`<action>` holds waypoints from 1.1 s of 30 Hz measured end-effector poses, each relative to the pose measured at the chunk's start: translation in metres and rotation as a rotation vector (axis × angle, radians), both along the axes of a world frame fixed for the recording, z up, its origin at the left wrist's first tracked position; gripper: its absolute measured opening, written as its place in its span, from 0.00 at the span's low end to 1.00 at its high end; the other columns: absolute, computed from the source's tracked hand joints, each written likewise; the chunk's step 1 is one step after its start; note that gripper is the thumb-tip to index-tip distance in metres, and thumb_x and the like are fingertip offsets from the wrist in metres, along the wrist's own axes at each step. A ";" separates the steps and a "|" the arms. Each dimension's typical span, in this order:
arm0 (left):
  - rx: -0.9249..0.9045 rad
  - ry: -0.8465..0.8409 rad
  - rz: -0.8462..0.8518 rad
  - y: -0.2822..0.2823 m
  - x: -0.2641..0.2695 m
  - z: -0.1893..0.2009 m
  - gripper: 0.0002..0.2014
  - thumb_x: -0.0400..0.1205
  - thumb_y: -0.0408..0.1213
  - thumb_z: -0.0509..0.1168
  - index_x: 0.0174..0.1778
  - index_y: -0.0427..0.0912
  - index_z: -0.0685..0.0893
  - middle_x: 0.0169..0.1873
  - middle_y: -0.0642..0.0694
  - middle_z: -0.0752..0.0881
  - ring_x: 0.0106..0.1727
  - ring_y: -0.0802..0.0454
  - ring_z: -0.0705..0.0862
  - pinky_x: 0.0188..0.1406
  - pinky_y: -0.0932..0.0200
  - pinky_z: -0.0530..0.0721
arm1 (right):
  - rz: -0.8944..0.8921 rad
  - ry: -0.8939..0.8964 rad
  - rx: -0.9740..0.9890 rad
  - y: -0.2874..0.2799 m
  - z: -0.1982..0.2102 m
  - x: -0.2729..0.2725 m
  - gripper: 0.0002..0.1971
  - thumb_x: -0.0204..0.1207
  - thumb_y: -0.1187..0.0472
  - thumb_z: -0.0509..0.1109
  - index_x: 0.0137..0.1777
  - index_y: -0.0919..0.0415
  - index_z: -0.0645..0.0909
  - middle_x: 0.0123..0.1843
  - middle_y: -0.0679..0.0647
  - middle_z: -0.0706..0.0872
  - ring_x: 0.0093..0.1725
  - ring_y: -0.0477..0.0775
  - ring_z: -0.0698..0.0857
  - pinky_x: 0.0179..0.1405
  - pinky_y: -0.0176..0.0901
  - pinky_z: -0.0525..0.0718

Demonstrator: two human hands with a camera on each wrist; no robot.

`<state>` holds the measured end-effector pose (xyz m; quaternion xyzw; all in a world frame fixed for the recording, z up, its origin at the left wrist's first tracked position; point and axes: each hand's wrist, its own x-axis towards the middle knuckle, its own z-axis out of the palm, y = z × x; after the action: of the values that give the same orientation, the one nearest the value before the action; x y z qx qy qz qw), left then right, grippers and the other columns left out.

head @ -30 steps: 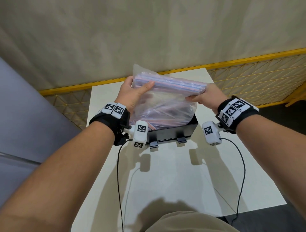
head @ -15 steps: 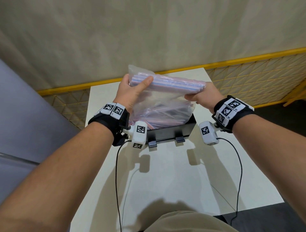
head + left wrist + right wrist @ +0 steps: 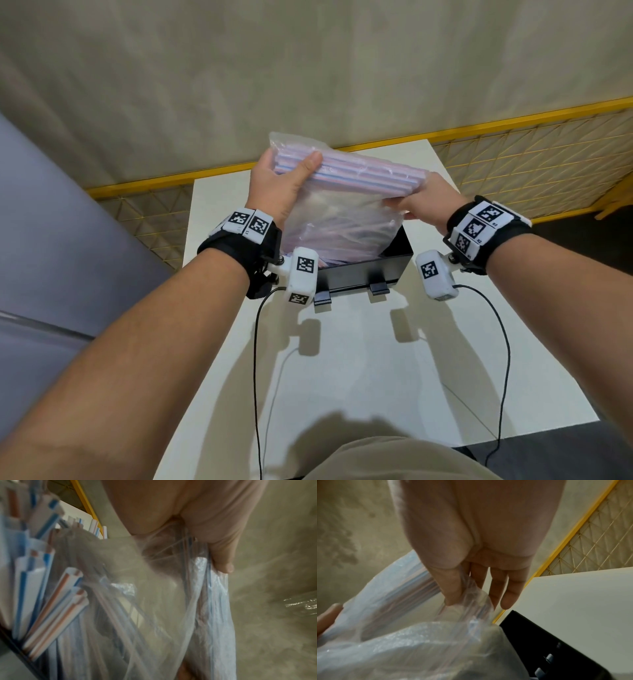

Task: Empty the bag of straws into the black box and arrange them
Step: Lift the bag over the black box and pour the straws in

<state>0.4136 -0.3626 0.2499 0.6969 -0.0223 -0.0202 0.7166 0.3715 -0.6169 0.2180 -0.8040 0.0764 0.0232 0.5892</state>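
A clear plastic bag [image 3: 342,212] hangs upside down over the black box [image 3: 373,270], with a bundle of striped straws [image 3: 363,173] still caught along its raised top. My left hand [image 3: 284,181] grips the bag's left end, thumb across the straws. My right hand [image 3: 421,198] pinches the bag's right end between thumb and fingers. In the left wrist view loose red-and-blue-striped straws [image 3: 51,608] stand jumbled in the box below the bag [image 3: 205,601]. The right wrist view shows the thumb [image 3: 452,586] pinching crumpled plastic [image 3: 419,642] beside the box wall [image 3: 547,649].
The box sits at the far middle of a white table [image 3: 376,359], which is bare toward me. Two cables [image 3: 257,359] trail from the wrist cameras over the near table. A yellow mesh fence [image 3: 531,161] and a beige wall stand behind.
Both hands have lifted the bag a little higher and further from me above the box. The grips on its two ends are unchanged.
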 end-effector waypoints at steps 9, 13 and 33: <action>-0.029 0.008 0.005 0.002 0.003 -0.003 0.10 0.76 0.43 0.82 0.48 0.51 0.89 0.49 0.50 0.94 0.50 0.52 0.92 0.63 0.42 0.88 | -0.087 0.162 0.069 -0.001 -0.017 0.000 0.13 0.74 0.74 0.75 0.54 0.58 0.87 0.50 0.53 0.91 0.58 0.58 0.89 0.51 0.49 0.88; -0.045 0.037 0.023 0.000 0.002 -0.002 0.09 0.74 0.48 0.84 0.43 0.65 0.92 0.51 0.55 0.94 0.56 0.53 0.92 0.67 0.39 0.87 | -0.106 0.058 0.013 0.003 -0.019 0.001 0.12 0.77 0.60 0.78 0.60 0.53 0.86 0.50 0.53 0.91 0.49 0.54 0.88 0.45 0.49 0.87; -0.110 0.116 0.071 0.001 0.004 0.000 0.15 0.77 0.38 0.82 0.56 0.37 0.91 0.50 0.41 0.94 0.47 0.49 0.93 0.52 0.52 0.92 | -0.004 0.155 0.271 -0.009 -0.007 -0.003 0.29 0.67 0.74 0.77 0.65 0.48 0.81 0.54 0.44 0.91 0.58 0.49 0.88 0.60 0.54 0.80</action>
<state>0.4179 -0.3618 0.2499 0.6543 0.0430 -0.0340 0.7542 0.3685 -0.6258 0.2113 -0.7128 0.1195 0.0942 0.6847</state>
